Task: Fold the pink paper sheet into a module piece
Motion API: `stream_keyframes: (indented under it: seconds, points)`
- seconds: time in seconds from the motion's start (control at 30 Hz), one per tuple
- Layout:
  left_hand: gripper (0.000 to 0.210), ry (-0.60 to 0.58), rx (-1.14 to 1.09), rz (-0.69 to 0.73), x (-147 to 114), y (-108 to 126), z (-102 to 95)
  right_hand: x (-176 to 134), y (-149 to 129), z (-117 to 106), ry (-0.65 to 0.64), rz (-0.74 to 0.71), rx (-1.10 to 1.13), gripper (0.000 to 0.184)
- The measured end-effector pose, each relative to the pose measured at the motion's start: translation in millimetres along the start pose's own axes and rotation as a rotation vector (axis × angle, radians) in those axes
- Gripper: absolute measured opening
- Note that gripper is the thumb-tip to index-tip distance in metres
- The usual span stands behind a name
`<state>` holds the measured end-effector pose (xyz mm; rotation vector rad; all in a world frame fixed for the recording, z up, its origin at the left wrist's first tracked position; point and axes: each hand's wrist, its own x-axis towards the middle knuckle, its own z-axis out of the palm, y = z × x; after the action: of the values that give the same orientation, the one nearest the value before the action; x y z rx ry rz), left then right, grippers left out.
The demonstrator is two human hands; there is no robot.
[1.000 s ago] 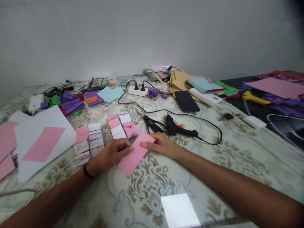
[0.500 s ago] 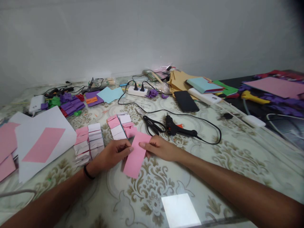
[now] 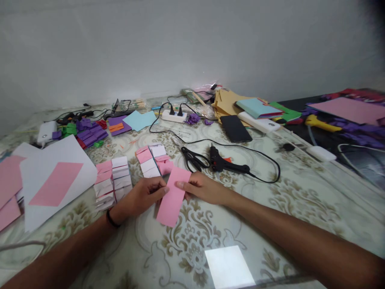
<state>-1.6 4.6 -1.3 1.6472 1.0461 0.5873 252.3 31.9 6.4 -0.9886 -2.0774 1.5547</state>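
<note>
1. Two bare hands are holding one pink paper strip (image 3: 170,206) above the floral table cover (image 3: 195,253), in the middle of the view; whether its lower end is touching the cover, I cannot tell.
2. The left hand (image 3: 142,196) is pinching the strip's left edge between thumb and curled fingers; a dark wristband (image 3: 112,218) is circling that wrist.
3. The right hand (image 3: 204,188) is gripping the opposite edge, its thumb pressing on the front face and its fingers mostly hiding behind.
4. The strip is slanting, its near end hanging free of both hands and looking flat; by its look it is weighing almost nothing, bending readily, and probably creasing or tearing if squeezed or pulled hard.
5. Light pinches along the two long edges are seeming the best hold, since the smooth face may be sliding under a loose thumb.
6. Just beyond the hands, a pink-and-white folded paper bundle (image 3: 147,166) is lying near black-handled scissors (image 3: 195,164) and a black glue gun (image 3: 224,162).
7. Farther left, a second pink strip (image 3: 56,184) is resting on a white paper sheet (image 3: 82,170).
</note>
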Motion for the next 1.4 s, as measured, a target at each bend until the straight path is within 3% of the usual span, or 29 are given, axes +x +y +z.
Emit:
stream_keyframes:
  seconds: [0.63, 1.4]
  points:
    - [0.035, -0.007, 0.031, -0.003, -1.2, 3.6, 0.5, -0.1, 1.7, 0.4, 0.010, -0.020, -0.063, 0.083]
    - [0.033, 0.008, 0.228, 0.038, -2.7, 13.1, 1.8, -0.6, 3.3, 1.0, -0.024, -0.075, -0.099, 0.068]
